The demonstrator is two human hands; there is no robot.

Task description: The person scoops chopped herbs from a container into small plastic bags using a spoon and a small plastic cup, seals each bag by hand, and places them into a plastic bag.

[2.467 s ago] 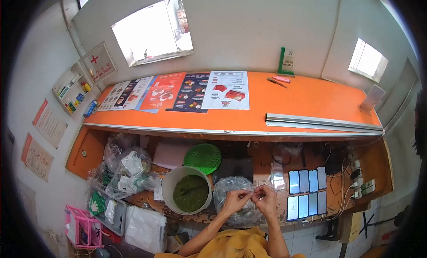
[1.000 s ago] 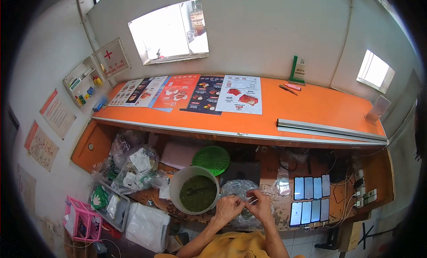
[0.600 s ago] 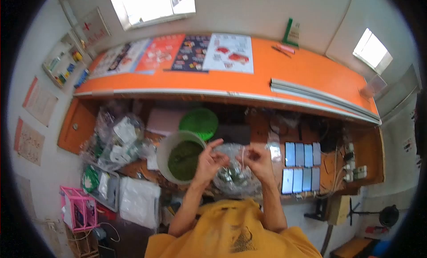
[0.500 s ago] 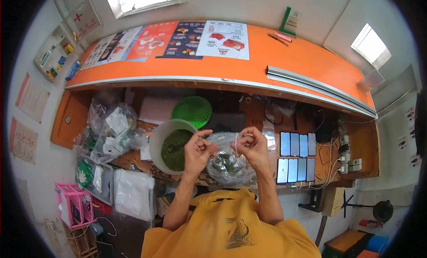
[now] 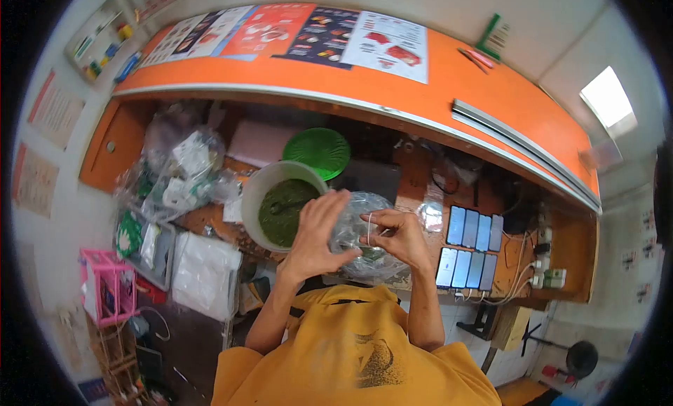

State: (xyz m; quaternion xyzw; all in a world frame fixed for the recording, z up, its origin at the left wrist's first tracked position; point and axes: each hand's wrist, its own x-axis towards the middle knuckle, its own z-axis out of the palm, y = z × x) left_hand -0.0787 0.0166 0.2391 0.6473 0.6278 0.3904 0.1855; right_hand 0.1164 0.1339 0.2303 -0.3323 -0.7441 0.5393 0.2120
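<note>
A clear plastic bag [image 5: 366,201] stands at the front of the desk, with something dark green showing inside it. My right hand [image 5: 403,241] is over its right side, with a thin white rubber band [image 5: 369,229] looped round thumb and fingers and held stretched. On the bag's left side my left hand [image 5: 315,239] is open, its fingers out and the thumb apart, holding nothing. Left of that hand stands a whitish tub [image 5: 250,208] of green, soupy food [image 5: 280,224], with a dark utensil partly sunk in it. My hands hide part of the bag.
Behind the tub leans a green plastic basket [image 5: 317,152]. Several lit phones [image 5: 468,248] lie in two rows at the right, with cables [image 5: 515,273] beside them. Crumpled plastic bags [image 5: 186,168] fill the left. An orange shelf [image 5: 294,73] overhangs the desk.
My left hand has gone from curled fingers to an open, spread hand above the bag. My right hand keeps the rubber band, now stretched round its fingers. The camera view has tilted.
</note>
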